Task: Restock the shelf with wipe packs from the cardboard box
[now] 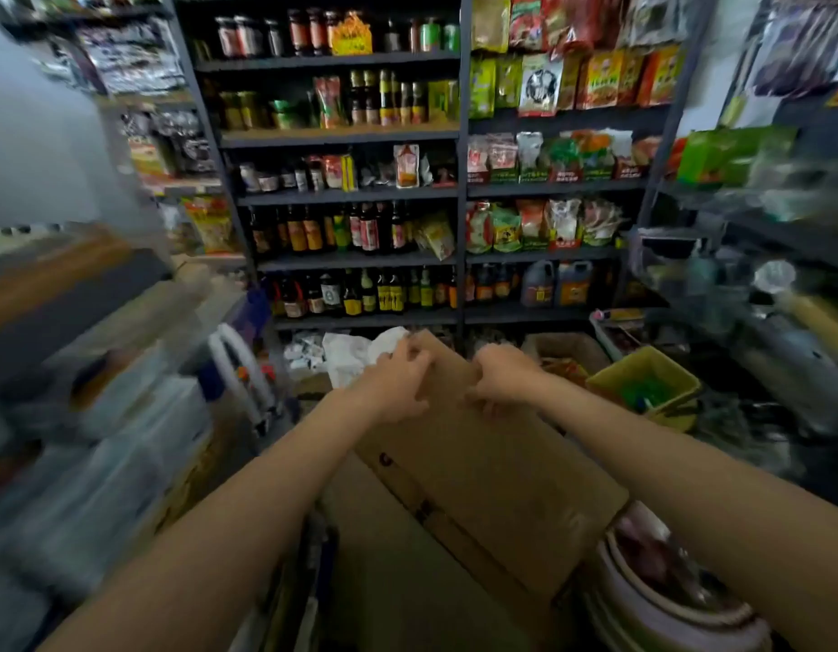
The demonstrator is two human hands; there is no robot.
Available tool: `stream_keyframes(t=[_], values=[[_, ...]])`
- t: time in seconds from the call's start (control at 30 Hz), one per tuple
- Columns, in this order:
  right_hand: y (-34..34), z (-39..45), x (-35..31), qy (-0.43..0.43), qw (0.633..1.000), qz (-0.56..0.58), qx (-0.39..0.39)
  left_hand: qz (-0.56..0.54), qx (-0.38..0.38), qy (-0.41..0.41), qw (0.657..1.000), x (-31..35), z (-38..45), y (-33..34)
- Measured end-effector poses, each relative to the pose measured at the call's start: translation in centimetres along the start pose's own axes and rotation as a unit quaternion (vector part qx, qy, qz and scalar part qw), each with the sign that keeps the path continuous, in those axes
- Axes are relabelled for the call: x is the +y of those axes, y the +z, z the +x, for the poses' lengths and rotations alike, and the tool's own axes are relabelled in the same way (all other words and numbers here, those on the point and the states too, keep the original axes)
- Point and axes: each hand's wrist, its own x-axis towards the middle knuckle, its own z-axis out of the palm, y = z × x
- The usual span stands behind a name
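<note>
A: The aisle was tight, with dark shelves [342, 138] of bottles and packets ahead and blurred stock on both sides.

B: And the box [492, 468]?

A: Straight ahead, below the hands, its long axis running away toward the shelves. The left hand [398, 383] and right hand [502, 378] both clutched its far flap edge, equally near. Any wipe packs were probably inside; none showed.

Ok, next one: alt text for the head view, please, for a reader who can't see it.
Both hands, left hand and right hand, rest on the far end of a closed cardboard box in a cramped shop aisle. Behind it stand dark shelves of sauce bottles and snack packets; a yellow basket sits at right.
</note>
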Motion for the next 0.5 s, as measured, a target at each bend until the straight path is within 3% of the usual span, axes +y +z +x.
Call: stream_keyframes(t=[0.23,0.5], values=[[-1.3,20.8,4.8,0.029,0.999,0.017,0.017,0.028,0.001,-0.010,1.000,-7.8,21.0,-1.3],[-3.5,40.7,13.8,0.091,0.995,0.020,-0.021,0.056,-0.068,0.010,0.996,-12.3,44.5,-1.6]])
